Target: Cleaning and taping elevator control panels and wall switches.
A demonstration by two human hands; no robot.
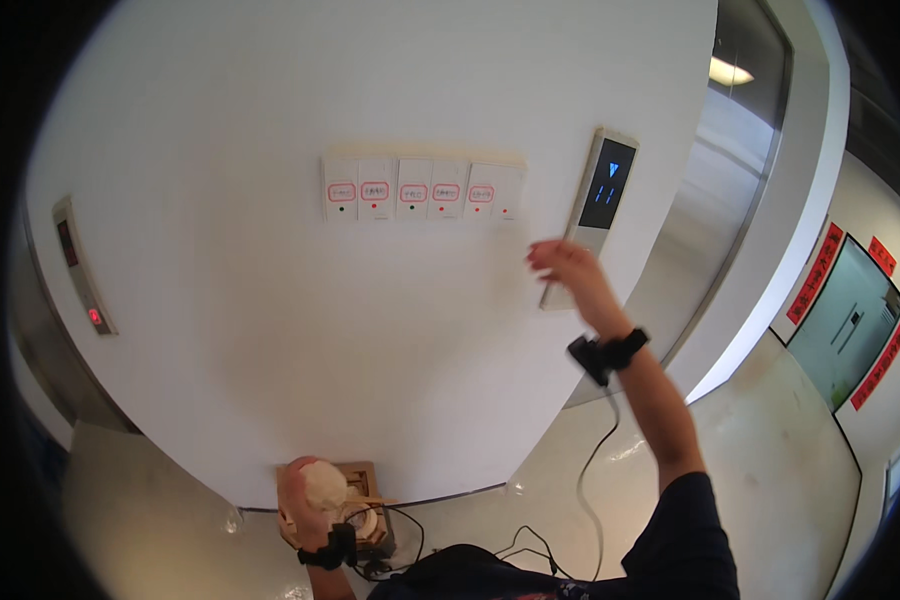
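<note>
Two bare hands are working far apart in the head view I am monitoring remotely. I am noting the right hand as raised toward the wall's right edge, covering part of the lower half of an elevator call panel. Its fingers are bending loosely together, nothing visibly showing in them; whether they are touching the panel, or how far the grip is closing, I cannot tell. Above them, the panel's dark display is showing a blue downward arrow over blue digits.

Low down, the left hand is curling around a pale rounded lump, whose exact kind I cannot make out. Hand and lump are hanging in front of a brown square-edged box, which is standing at the wall's bottom edge.

Black wrist straps are circling both wrists; a grey cable is trailing from the right one.

Between the hands' heights, a row of white light switches is lining the upper middle of the wall, bearing red-framed labels. Near the wall's left edge, a second call panel is glowing red at its lower end. Beyond the right edge, a metal elevator door is reflecting light.
</note>
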